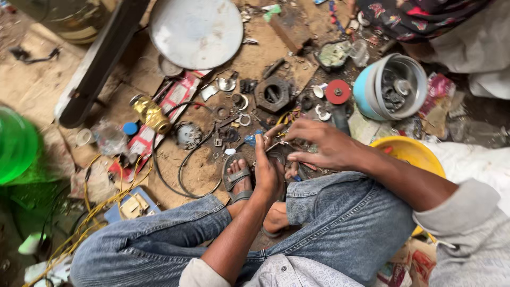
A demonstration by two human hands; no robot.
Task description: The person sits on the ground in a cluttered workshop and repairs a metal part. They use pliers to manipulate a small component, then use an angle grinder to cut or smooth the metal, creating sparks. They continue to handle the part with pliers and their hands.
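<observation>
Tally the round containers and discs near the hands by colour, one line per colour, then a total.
White round disc: 1
Red disc: 1
Light blue bucket of metal parts: 1
Yellow bowl: 1
Green container: 1
Small blue cap: 1
Total: 6

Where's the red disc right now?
In the head view, the red disc lies on the ground above the right hand, between the dark hexagonal part and the blue-and-white container.

Small thin wire part (276, 144), pinched between both hands' fingers, above sandalled feet
</observation>
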